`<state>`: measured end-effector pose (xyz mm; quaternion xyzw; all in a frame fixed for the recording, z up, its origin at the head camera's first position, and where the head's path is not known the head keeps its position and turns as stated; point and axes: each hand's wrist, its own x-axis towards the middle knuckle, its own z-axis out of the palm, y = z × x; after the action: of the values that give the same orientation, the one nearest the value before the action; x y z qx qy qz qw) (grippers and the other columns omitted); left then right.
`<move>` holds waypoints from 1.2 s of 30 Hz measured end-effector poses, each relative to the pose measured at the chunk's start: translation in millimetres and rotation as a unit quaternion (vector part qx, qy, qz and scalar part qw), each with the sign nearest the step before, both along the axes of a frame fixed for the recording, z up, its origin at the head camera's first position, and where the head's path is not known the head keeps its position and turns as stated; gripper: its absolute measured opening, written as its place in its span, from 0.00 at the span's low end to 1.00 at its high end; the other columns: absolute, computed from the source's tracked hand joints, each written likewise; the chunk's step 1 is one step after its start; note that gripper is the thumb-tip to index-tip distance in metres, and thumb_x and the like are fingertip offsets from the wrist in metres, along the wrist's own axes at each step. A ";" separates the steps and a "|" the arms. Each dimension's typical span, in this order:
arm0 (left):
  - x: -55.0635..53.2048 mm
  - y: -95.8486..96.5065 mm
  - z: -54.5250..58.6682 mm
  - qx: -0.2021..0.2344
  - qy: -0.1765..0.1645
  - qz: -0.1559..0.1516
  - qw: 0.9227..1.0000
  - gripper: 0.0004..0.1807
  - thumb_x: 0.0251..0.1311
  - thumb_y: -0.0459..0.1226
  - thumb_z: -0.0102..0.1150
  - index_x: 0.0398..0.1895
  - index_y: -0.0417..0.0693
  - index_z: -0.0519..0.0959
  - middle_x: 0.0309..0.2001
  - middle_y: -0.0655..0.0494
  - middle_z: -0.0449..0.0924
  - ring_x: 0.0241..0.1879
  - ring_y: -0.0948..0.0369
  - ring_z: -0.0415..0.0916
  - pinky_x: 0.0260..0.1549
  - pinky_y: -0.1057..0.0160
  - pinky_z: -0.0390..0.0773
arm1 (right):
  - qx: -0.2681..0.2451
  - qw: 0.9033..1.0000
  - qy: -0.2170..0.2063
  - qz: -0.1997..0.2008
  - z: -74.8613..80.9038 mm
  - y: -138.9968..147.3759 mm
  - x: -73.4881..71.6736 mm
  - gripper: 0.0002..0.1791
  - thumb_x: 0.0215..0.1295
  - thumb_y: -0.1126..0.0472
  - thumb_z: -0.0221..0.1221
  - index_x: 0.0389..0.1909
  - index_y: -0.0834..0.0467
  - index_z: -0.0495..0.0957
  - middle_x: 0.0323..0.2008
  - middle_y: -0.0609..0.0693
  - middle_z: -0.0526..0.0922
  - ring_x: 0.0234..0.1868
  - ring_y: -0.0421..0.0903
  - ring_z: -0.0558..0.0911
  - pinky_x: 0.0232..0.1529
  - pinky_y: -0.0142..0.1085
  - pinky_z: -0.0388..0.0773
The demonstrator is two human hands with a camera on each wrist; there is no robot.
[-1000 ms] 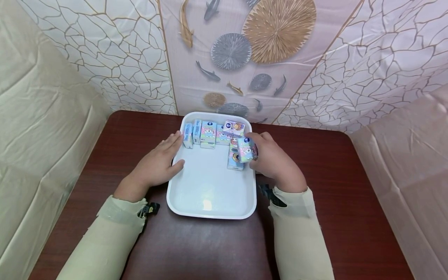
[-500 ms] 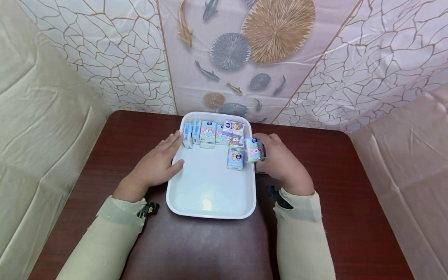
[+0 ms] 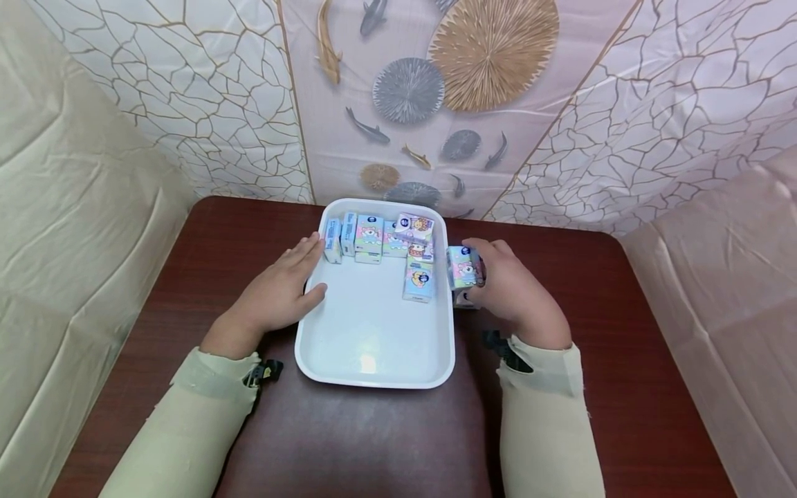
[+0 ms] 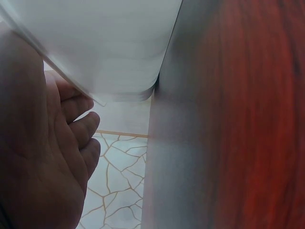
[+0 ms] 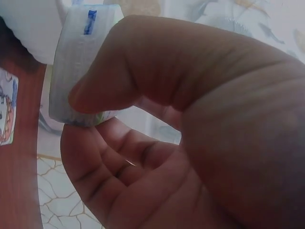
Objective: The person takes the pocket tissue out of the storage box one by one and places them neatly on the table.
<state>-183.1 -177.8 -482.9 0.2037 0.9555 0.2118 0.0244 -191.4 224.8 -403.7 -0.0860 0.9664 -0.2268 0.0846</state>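
Note:
My right hand [image 3: 519,294] pinches a small cartoon-printed box [image 3: 463,268] between thumb and fingers, just outside the tray's right rim. In the right wrist view the thumb presses one pale side of the box [image 5: 76,62], with fingers beneath it. Below the held box, another printed box [image 3: 465,299] lies on the table, partly hidden. My left hand [image 3: 274,290] rests with extended fingers along the left rim of the white tray [image 3: 373,382]. Inside the tray, several similar boxes [image 3: 369,235] line the back, one purple box [image 3: 414,227] lies on top, and a blue box [image 3: 418,282] sits nearer on the right.
The tray stands on a dark red-brown wooden table [image 3: 610,360]. Patterned cloth [image 3: 405,159] hangs behind the table's back edge, and beige cloth [image 3: 735,277] hangs at the sides.
My right hand has carried the held box rightward from over the tray's right side to beyond its rim. The left hand stays at the left rim.

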 end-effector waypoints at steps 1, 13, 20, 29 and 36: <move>0.0 0.0 -0.1 0.000 0.000 0.000 1.000 0.45 0.77 0.54 0.50 0.87 0.49 0.43 0.87 0.53 0.38 0.86 0.50 0.40 0.83 0.46 0.48 | 0.001 1.000 -0.002 -0.001 -0.2 1.2 0.1 0.49 0.57 0.68 0.70 0.80 0.50 0.62 0.66 0.61 0.67 0.53 0.57 0.76 0.48 0.48 0.84; 0.2 -0.9 -0.5 0.004 0.003 -0.001 1.000 0.45 0.77 0.53 0.50 0.87 0.49 0.44 0.87 0.54 0.38 0.86 0.51 0.40 0.83 0.46 0.48 | 0.008 1.000 -0.018 -0.016 -4.9 8.4 1.7 0.49 0.58 0.66 0.70 0.80 0.49 0.61 0.67 0.61 0.67 0.54 0.58 0.76 0.53 0.53 0.84; 0.1 -0.5 0.5 0.003 0.002 -0.001 1.000 0.45 0.77 0.53 0.50 0.87 0.48 0.44 0.87 0.52 0.39 0.86 0.50 0.40 0.83 0.46 0.48 | 0.001 1.000 -0.015 -0.007 -11.0 18.0 3.4 0.47 0.59 0.66 0.69 0.80 0.51 0.62 0.65 0.62 0.68 0.56 0.59 0.75 0.57 0.55 0.82; -0.5 -0.5 -0.8 0.006 0.003 -0.003 1.000 0.45 0.77 0.53 0.50 0.87 0.48 0.44 0.87 0.52 0.39 0.86 0.50 0.40 0.83 0.46 0.49 | 0.009 1.000 -0.019 -0.021 -16.2 31.4 2.8 0.45 0.60 0.67 0.68 0.79 0.50 0.62 0.65 0.61 0.68 0.56 0.58 0.75 0.54 0.54 0.83; -0.8 -0.7 -1.5 0.007 0.006 -0.002 1.000 0.45 0.77 0.53 0.50 0.87 0.48 0.44 0.87 0.52 0.39 0.86 0.50 0.41 0.83 0.45 0.49 | 0.017 0.999 -0.040 -0.029 -18.3 42.0 3.8 0.45 0.63 0.67 0.65 0.81 0.50 0.60 0.67 0.63 0.67 0.56 0.60 0.75 0.56 0.58 0.82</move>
<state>-183.9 -178.5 -484.4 0.2076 0.9537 0.2169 0.0174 -187.6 266.8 -422.0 -0.0474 0.9680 -0.2160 0.1184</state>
